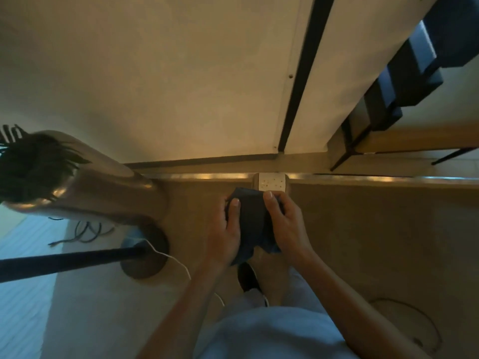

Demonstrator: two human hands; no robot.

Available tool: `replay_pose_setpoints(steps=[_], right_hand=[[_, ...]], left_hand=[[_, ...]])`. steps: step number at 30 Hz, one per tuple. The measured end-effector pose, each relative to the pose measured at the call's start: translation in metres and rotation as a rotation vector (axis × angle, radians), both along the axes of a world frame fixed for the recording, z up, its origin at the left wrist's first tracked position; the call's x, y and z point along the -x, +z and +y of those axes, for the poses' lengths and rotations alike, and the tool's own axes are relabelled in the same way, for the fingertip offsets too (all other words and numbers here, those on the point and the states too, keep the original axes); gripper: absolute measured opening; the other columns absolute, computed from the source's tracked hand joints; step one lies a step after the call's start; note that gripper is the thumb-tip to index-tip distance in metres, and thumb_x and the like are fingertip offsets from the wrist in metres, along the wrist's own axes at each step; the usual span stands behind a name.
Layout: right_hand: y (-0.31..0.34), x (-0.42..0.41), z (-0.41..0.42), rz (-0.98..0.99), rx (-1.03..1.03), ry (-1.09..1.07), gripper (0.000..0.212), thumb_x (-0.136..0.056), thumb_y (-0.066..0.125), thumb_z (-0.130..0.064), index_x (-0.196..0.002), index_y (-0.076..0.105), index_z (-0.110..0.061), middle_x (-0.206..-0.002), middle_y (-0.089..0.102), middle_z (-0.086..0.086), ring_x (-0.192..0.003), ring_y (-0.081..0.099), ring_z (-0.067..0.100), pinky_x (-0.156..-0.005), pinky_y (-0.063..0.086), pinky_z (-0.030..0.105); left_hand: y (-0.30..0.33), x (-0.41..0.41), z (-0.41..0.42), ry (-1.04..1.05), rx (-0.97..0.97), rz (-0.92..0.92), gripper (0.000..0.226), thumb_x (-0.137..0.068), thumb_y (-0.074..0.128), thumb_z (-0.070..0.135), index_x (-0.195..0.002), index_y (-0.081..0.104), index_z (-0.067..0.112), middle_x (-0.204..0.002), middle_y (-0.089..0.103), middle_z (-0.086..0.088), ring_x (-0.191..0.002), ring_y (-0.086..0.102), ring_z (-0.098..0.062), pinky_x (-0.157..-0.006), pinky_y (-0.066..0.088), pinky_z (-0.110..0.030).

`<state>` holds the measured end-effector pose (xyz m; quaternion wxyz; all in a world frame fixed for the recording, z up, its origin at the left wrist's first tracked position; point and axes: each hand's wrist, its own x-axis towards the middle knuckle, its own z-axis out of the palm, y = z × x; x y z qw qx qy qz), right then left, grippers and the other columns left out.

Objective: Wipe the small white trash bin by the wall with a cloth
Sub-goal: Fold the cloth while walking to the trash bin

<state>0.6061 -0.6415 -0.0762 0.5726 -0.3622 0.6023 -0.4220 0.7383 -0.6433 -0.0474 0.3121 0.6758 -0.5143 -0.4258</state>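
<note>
Dark blue cloth point(252, 224) is bunched between my two hands. My left hand point(228, 234) closes around its left side, thumb pressed flat on top; my right hand point(287, 226) clamps the right side, fingers curled over the fabric. A loose corner hangs below my palms.

Just beyond my fingertips, against the foot of the pale wall point(181, 86), sits a small white thing with a speckled top point(270, 181), which I take to be the trash bin; my hands hide its lower part. The cloth's top edge looks close to it, but I cannot tell whether they touch.

To my left stands a large metallic vase point(98, 187) holding dark stems, with a thin white cord point(171, 257) trailing across the floor.

To wipe well, I judge I should fold the cloth into a flat pad, steady the light bin with one hand, and stroke from top downward.
</note>
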Motion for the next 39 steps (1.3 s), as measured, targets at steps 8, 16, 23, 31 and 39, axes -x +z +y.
replay_pose_setpoints(steps=[8,16,23,31,39], right_hand=[[0.011,-0.009,0.031,-0.161,0.016,-0.084,0.025,-0.096,0.063,-0.022,-0.118,0.060,-0.010,-0.109,0.066,0.008,-0.093,0.068,0.013,-0.071,0.056,0.022],[-0.012,0.010,0.044,-0.002,-0.031,-0.172,0.016,-0.097,0.063,-0.022,-0.112,0.063,-0.016,-0.105,0.067,0.003,-0.094,0.066,0.012,-0.078,0.058,0.028],[-0.036,0.028,0.042,-0.031,-0.082,-0.201,0.017,-0.099,0.059,-0.022,-0.114,0.062,-0.014,-0.106,0.066,0.003,-0.093,0.067,0.010,-0.078,0.059,0.029],[-0.078,0.043,0.023,-0.095,-0.130,-0.178,0.020,-0.101,0.056,-0.027,-0.117,0.059,-0.016,-0.106,0.065,0.006,-0.089,0.068,0.009,-0.070,0.057,0.022],[-0.145,0.048,0.002,-0.067,-0.148,-0.185,0.020,-0.100,0.057,-0.028,-0.116,0.060,-0.016,-0.107,0.067,0.004,-0.095,0.068,0.014,-0.080,0.061,0.034]], left_hand=[[-0.005,-0.011,0.013,-0.131,0.029,0.082,0.025,-0.107,0.041,0.016,-0.119,0.057,0.000,-0.089,0.056,0.011,-0.081,0.056,0.021,-0.069,0.042,0.000],[-0.036,0.005,0.016,-0.192,-0.002,0.112,0.024,-0.106,0.044,0.024,-0.124,0.056,0.013,-0.102,0.062,0.007,-0.088,0.060,0.012,-0.071,0.047,-0.006],[-0.078,0.017,0.019,-0.190,0.076,0.087,0.031,-0.103,0.046,0.033,-0.133,0.044,0.030,-0.110,0.062,0.002,-0.095,0.065,-0.008,-0.071,0.054,-0.018],[-0.125,0.028,0.010,-0.289,0.131,-0.013,0.025,-0.104,0.045,0.030,-0.129,0.048,0.032,-0.120,0.056,0.014,-0.110,0.060,-0.010,-0.085,0.058,-0.035],[-0.192,0.037,-0.004,-0.337,0.148,-0.094,0.024,-0.104,0.049,0.018,-0.126,0.056,0.024,-0.117,0.059,0.005,-0.107,0.053,0.008,-0.084,0.041,-0.005]])
